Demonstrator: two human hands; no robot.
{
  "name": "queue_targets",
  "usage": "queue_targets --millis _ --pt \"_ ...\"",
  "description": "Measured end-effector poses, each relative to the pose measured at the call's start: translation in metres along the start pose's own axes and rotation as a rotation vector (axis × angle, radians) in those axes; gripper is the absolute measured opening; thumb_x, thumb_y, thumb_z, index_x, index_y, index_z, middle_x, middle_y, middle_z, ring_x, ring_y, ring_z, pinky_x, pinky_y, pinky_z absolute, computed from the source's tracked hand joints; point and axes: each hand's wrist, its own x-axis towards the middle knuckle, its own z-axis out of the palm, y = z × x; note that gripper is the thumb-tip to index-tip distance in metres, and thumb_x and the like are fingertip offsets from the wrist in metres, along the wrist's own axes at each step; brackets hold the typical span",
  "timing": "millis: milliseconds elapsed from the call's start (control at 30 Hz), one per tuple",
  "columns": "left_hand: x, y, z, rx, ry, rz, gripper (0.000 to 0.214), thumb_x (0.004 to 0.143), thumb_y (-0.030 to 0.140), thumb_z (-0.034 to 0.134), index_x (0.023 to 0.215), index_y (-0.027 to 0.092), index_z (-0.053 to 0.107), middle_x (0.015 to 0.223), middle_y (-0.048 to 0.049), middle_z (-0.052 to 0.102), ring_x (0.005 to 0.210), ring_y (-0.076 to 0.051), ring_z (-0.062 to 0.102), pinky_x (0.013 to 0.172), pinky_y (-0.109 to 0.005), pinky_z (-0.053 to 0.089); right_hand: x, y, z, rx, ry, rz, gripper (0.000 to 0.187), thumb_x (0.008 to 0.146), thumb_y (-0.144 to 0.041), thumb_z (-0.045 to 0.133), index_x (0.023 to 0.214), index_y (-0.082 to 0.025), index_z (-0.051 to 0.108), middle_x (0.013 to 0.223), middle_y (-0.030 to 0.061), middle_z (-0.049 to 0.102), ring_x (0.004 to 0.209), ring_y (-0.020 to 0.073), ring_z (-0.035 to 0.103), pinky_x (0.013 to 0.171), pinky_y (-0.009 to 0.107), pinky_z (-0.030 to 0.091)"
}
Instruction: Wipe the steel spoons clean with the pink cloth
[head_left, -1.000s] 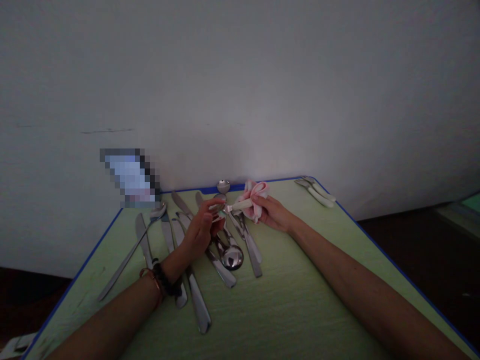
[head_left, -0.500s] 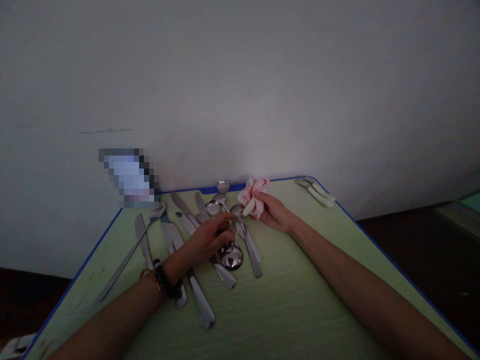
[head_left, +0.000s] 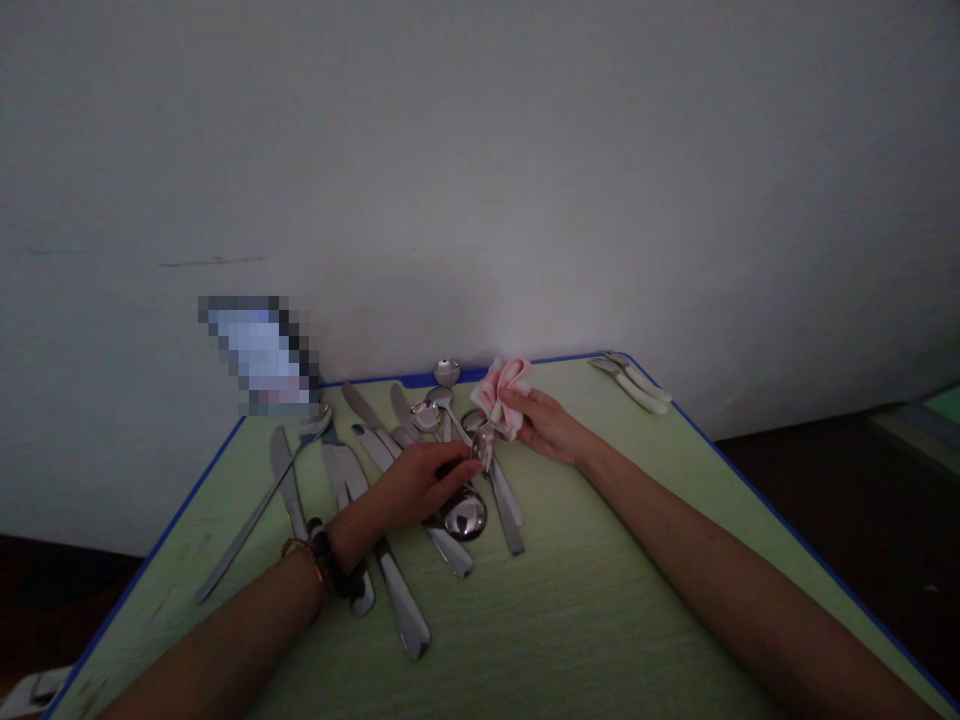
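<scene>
My right hand point(head_left: 546, 425) is closed on a pink cloth point(head_left: 505, 385) wrapped round the handle of a small spoon point(head_left: 484, 444), whose bowl hangs down toward the table. My left hand point(head_left: 424, 480) reaches in palm down, its fingertips at the spoon's bowl, over a pile of steel knives and spoons point(head_left: 405, 470). A large shiny spoon bowl point(head_left: 465, 515) lies just below the left fingers. A dark bracelet sits on my left wrist.
The cutlery lies on a green table with a blue edge point(head_left: 525, 620) against a white wall. Two white-handled pieces point(head_left: 634, 382) lie at the far right corner. A long spoon point(head_left: 262, 505) and knives lie to the left. A blurred-out object point(head_left: 259, 355) stands at the back left.
The white-handled spoon has swung from lying level between both hands to hanging bowl-down from the cloth. My left hand has dropped lower and moved right.
</scene>
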Motion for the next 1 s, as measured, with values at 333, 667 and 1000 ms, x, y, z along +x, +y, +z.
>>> queue_targets --millis 333,667,1000 --pt "-0.0003 0.0014 0.0003 0.034 0.053 -0.038 0.033 0.086 0.027 0.043 0.057 0.016 0.049 0.05 0.004 0.048 0.047 -0.008 0.042 0.049 -0.019 0.031 0.0007 0.0016 0.0021 0.057 0.039 0.006 0.027 0.07 -0.035 0.074 0.081 -0.014 0.062 0.07 0.0003 0.066 0.059 0.0096 0.059 0.055 0.02 0.05" --pt "-0.0037 0.0007 0.0 0.071 0.215 0.107 0.032 0.081 0.024 0.044 0.05 0.017 0.041 0.047 0.0048 0.039 0.046 -0.008 0.039 0.049 -0.02 0.03 0.0053 -0.0067 -0.0014 0.259 0.161 0.006 0.039 0.079 -0.055 0.057 0.068 -0.019 0.053 0.053 -0.0032 0.058 0.037 0.0067 0.044 0.034 0.017 0.033" --pt "-0.0015 0.0026 0.0008 0.156 0.19 0.116 0.035 0.084 0.026 0.046 0.05 0.017 0.041 0.047 0.0058 0.035 0.045 -0.007 0.035 0.048 -0.02 0.027 0.0023 0.0024 0.0017 -0.04 0.044 -0.045 0.036 0.069 -0.048 0.072 0.075 -0.015 0.06 0.059 -0.0023 0.059 0.047 0.0078 0.05 0.04 0.019 0.042"
